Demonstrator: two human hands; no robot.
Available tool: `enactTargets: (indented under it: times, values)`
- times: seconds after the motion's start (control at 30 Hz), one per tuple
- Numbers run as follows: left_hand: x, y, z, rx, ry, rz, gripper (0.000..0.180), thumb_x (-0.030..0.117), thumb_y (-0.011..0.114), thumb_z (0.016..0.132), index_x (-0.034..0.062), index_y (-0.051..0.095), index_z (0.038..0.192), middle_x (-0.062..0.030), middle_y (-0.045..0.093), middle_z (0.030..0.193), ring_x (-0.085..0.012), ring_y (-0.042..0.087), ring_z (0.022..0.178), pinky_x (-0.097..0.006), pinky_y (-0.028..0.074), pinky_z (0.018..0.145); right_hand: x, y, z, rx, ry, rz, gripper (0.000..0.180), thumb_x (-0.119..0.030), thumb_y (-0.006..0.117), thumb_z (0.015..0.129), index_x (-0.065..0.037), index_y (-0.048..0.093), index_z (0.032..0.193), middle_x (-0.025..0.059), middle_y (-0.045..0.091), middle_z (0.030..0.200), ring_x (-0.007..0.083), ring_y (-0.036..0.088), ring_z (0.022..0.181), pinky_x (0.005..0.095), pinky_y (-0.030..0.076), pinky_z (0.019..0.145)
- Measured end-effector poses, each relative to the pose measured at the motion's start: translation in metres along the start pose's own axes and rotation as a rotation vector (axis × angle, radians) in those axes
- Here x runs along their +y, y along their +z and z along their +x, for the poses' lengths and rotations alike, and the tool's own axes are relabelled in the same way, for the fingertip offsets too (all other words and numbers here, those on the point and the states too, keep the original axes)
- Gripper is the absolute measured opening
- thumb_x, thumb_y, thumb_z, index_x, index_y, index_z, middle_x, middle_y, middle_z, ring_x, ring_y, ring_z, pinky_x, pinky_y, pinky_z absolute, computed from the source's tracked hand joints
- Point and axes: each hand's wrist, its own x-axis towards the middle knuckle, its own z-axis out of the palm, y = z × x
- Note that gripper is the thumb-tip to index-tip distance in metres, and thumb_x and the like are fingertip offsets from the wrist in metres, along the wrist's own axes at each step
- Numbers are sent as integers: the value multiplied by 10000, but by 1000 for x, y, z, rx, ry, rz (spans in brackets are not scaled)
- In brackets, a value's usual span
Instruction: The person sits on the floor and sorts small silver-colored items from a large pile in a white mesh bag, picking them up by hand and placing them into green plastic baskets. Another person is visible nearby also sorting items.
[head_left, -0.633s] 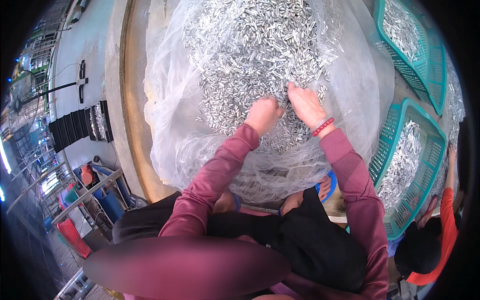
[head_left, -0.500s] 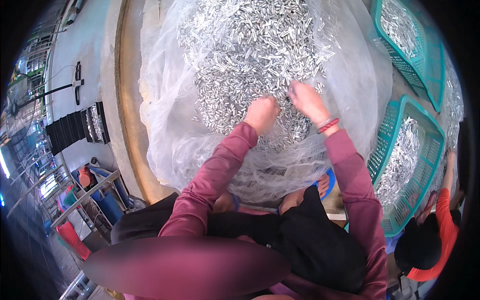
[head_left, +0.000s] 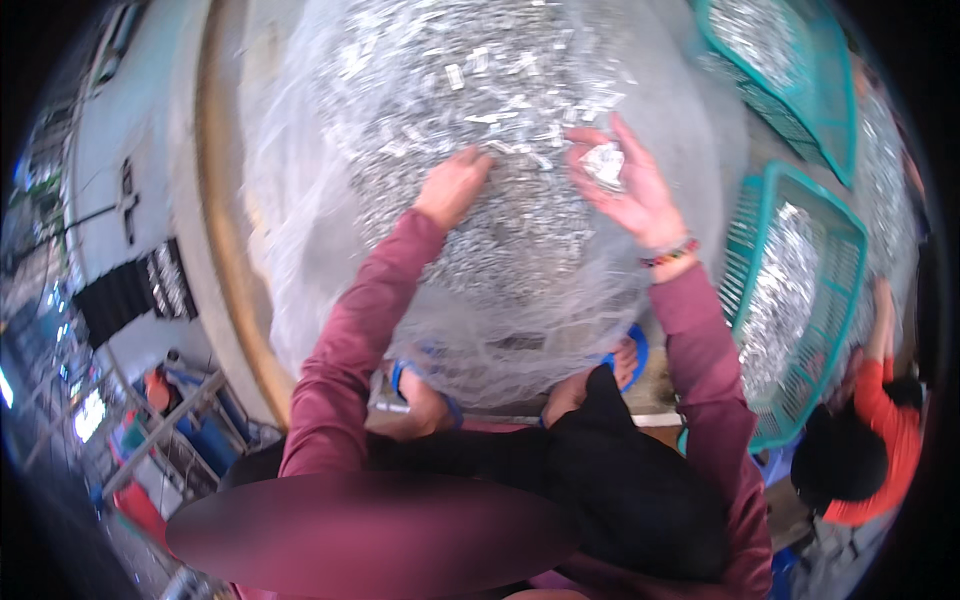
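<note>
Right hand and left hand stand well apart now, where half a second ago they nearly met over the metal. Beneath them spreads white netting, bearing a broad pile of silvery pieces, blurred in this view. Just beyond its right edge stands a teal basket with silvery contents. The left hand's bent fingers reach the pile; whether they grip anything, I cannot tell. The right hand has turned palm up, fingers curled round a small bunch, so that portion is separated from the rest.
</note>
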Motion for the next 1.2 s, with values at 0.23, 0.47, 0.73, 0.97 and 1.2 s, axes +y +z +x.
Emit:
enactTargets:
  times: [0.23,0.47,0.73,0.97,1.2]
  values:
    - [10,-32,5,-17,-189,-210,136,117,629,805,62,614,928,-115,539,791,-270,592,701,-374,475,637,27,-15,-18,131,-106,294,507,-285,411,957,48,378,1338,255,429,1343,415,427,1240,529,310,1079]
    - [124,-78,25,-169,74,-292,325,56,614,804,106,600,1124,-159,526,1153,-313,588,993,-358,485,811,52,1,-24,520,7,183,409,-374,435,958,-27,566,1132,116,594,1100,303,565,1049,467,470,916]
    - [149,-122,29,357,64,-151,217,17,642,799,67,663,1009,-105,578,1155,-315,561,1068,-385,464,871,-9,12,-72,-28,-396,137,256,-223,503,930,-52,565,1110,109,595,1036,250,581,983,422,486,893]
    - [51,-101,7,186,-113,-132,133,107,605,850,56,652,963,-112,653,909,-293,639,811,-345,506,721,-86,85,-251,1053,-943,-852,501,-254,555,885,-137,435,1357,70,520,934,207,521,835,371,450,785]
    - [74,2,-16,-278,-231,-66,189,174,648,798,-1,579,784,-165,624,757,-332,641,733,-422,517,662,-77,48,-285,1605,-280,-2276,462,-195,494,965,29,391,1356,177,458,1326,261,483,1172,350,395,972]
